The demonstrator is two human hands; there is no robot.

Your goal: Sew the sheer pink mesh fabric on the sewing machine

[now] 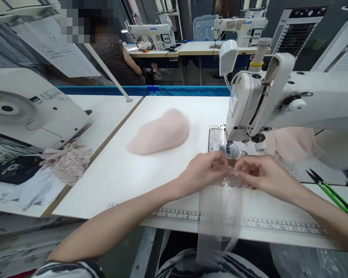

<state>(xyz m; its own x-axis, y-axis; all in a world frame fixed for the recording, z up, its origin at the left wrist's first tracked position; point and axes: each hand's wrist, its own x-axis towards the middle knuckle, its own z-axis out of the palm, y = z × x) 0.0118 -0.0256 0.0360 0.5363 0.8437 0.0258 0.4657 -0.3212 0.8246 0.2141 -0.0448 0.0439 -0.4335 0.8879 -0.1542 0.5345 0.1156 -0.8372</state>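
The person's left hand (207, 168) and right hand (259, 172) meet near the front edge of the desk (118, 173), just in front of the sewing machine (278, 100). Between them they hold a sheer, pale strip (220, 216). Both hands are curled almost closed, with thumb and fingertips pinched on the strip's upper end. The two sets of fingertips nearly touch each other. From the pinch the strip runs back across the desk, passes over the front edge and hangs down toward the person's lap. It is thin enough for the desk to show through it.

The hands sit just short of the needle plate (216, 141), which lies under the machine's head. Whether the strip's end reaches the plate cannot be told, as the fingers cover it. A ruler (176, 214) is printed along the front edge of the desk, and the strip crosses it.

A soft pink pile (161, 133) of net lies toward the middle of the desk, left of the machine and well apart from the hands. More pink cloth (292, 143) lies under the machine's arm on the right. Green-handled snips (332, 191) rest near the front right corner, beyond the right forearm. A small lamp (228, 56) stands out from the top of the machine's head.

On the next table (110, 108) to the left, a bundle of lace (68, 160) sits near the seam between the two tops. Another person (116, 58) sits at the far side, with more machines behind.
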